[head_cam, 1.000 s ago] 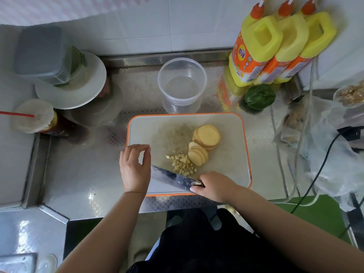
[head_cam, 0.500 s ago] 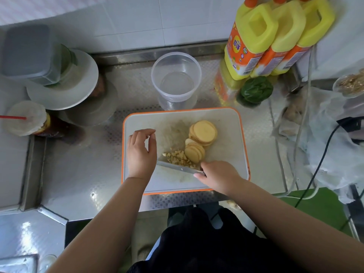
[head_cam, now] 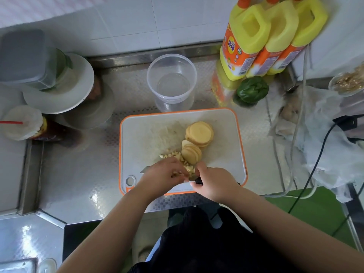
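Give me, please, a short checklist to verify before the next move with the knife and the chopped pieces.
1. Right hand grips the knife by its handle: ok.
2. Left hand off the cutting edge: cannot tell; the hand covers the blade.
3. Chopped pieces gathered in one pile: ok.
4. Clear container upright and open: ok.
5. Cutting board wholly on the counter: ok.
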Tool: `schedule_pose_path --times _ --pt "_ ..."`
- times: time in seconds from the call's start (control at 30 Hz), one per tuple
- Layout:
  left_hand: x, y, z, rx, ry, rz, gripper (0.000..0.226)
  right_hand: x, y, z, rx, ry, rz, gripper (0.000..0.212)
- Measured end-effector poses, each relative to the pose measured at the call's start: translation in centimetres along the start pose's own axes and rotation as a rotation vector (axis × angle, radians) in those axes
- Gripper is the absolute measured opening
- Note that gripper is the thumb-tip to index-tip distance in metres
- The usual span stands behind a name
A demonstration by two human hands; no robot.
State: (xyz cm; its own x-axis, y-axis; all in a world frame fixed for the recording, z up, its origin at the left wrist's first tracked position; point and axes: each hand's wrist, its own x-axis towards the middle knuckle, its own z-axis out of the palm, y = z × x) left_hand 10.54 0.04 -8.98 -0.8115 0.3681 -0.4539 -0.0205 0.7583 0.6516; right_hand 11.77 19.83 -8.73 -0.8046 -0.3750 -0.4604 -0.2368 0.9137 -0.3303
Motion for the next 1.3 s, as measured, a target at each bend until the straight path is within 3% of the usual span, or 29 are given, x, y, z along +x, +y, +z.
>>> schedule_pose_path --times 0.13,0.3,0.43,0.53,0.63,0.83,0.97,1.2,1.3 --pt "0.5 0.4 -0.8 -0.038 -0.042 -0.074 0.004 -0.3 0.2 -0.2 0.016 0.048 -0.039 0.037" --pt "1.2 1.3 -1.4 0.168 0.034 -0.127 0.006 -0.6 0.3 -0.3 0.030 0.094 -0.055 0.035" --pt "1.2 2.1 -1.7 0.099 0.105 -0.160 0.007 -0.8 0.3 -0.2 0.033 0.147 -0.083 0.035" --pt "0.8 3.1 -1.8 0.003 -0.024 -0.129 0.009 -0.7 0.4 -0.2 0.025 0.174 -0.110 0.035" --pt "0.9 3.7 -1.4 0.145 -0.127 -0.069 0.019 -0.8 0.5 0.1 -0.009 0.241 -0.154 0.038" --pt "3.0 2.6 -1.1 0.324 -0.101 -0.115 0.025 -1.3 -0.1 0.1 -0.045 0.290 -0.189 0.045" --pt "3.2 2.0 -2.8 0.199 0.062 -0.189 0.020 -1.3 0.1 -0.2 -0.029 0.318 -0.170 0.047" --pt "2.1 0.0 -4.7 0.103 -0.137 -0.273 0.024 -1.2 0.8 -0.4 0.011 0.313 -0.126 0.051" --pt "2.5 -0.6 -3.9 0.123 -0.045 -0.262 0.021 -1.4 0.7 -0.2 0.038 0.327 -0.118 0.048"
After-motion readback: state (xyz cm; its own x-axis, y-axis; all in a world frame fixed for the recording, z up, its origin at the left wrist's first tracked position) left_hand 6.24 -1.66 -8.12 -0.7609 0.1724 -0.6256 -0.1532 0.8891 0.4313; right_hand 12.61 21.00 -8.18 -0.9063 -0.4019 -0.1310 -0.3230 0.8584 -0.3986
